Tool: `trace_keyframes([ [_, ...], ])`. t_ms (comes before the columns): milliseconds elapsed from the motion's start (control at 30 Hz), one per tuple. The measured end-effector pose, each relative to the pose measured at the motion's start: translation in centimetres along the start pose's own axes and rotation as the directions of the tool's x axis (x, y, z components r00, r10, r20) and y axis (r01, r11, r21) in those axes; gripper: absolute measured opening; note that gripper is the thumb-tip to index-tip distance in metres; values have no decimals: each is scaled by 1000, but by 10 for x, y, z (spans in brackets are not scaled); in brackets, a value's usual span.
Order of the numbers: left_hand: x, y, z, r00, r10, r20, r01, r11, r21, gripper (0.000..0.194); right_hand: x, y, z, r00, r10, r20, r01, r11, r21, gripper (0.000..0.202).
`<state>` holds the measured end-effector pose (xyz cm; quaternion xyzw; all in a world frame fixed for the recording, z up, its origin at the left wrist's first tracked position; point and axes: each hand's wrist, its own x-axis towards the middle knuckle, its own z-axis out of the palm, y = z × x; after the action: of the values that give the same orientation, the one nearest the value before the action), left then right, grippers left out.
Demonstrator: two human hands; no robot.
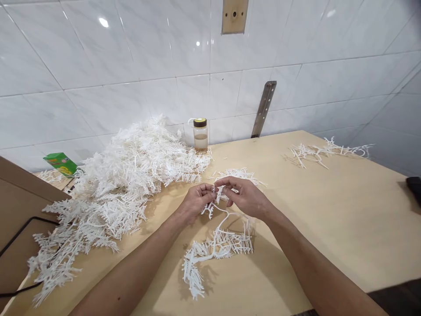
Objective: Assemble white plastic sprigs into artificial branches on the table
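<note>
Near the middle of the table, my left hand [196, 202] is closed in a pinch on a white, many-twigged plastic branch [215, 239]. The rest of this branch spreads toward me, over the tabletop. My right hand [245, 196] meets it from the other side, thumb and forefinger bent around the tips of the same piece. The exact contact of the right fingertips is partly hidden. Just behind the hands lies a small heap of loose white twigs [243, 174]. To the left rises a large pile of similar white branches [131, 162].
A bottle with a dark lid [200, 135] stands against the tiled wall. Stripped-looking white stems [315, 152] lie at the back right of the table [329, 219]. At the left are a green box [61, 163], a brown cardboard panel [26, 197] and a black cable [24, 228].
</note>
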<state>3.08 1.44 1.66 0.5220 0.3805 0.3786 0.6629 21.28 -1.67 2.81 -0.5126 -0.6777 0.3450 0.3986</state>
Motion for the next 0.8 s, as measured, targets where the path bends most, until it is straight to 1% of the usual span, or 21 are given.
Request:
trace_keyframes([
  [100,2,-3,-1,999,34,-32,-33,999,41,32,1,2,2,998,-52,-29,49,995,-89,22],
  [167,4,-7,-3,996,52,-67,-47,996,81,33,2,3,3,996,-80,-41,74,988,-134,20],
  [300,8,-14,-6,991,84,-104,-67,985,159,35,3,7,6,995,-80,-61,67,978,-199,19],
  [400,8,-14,-6,987,105,-118,-83,981,176,33,3,8,7,994,-80,-70,59,964,-261,18],
  [533,5,-8,-4,992,57,-114,-41,990,138,33,4,5,8,992,-81,-98,39,928,-370,15],
  [700,2,1,-4,997,-62,-42,64,997,44,35,3,1,8,992,-63,-111,12,912,-411,20],
  [800,1,2,-6,997,-70,-16,71,994,86,34,1,-1,8,995,-59,-86,19,911,-413,23],
])
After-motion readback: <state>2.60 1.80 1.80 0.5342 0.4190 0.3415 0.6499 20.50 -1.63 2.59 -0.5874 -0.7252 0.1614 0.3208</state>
